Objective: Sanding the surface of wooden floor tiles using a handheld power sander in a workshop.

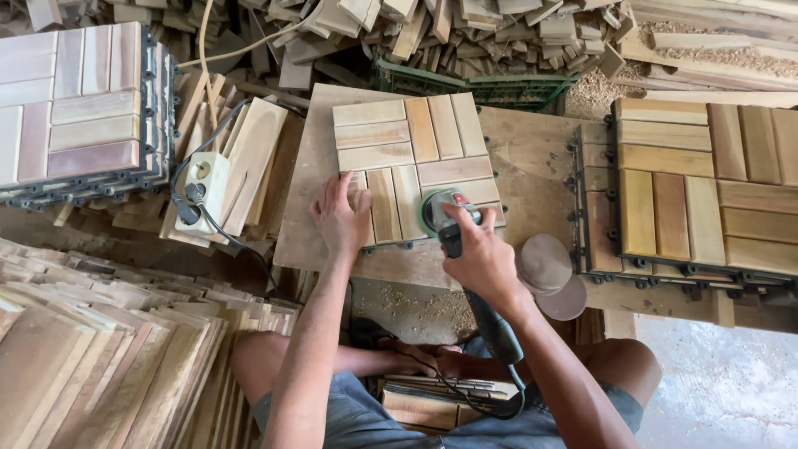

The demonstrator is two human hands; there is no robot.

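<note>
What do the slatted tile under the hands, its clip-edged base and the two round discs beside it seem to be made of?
Slatted tile: pale bare wood, matt, with visible grain, apparently unvarnished. Clip-edged base: probably black plastic, judging by its moulded tabs. Round discs: likely abrasive sanding paper, dull brown and thin, though the texture is too small to confirm.

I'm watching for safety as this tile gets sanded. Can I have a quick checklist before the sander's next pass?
1. Left hand flat on the wooden tile, steadying it: ok.
2. Right hand gripping the sander: ok.
3. Left fingers apart from the sanding disc: ok, though near.
4. Cord trails over the lap, off the tile: ok.
5. Gloves: not ok, hands bare.
6. Sander running: cannot tell.
</note>
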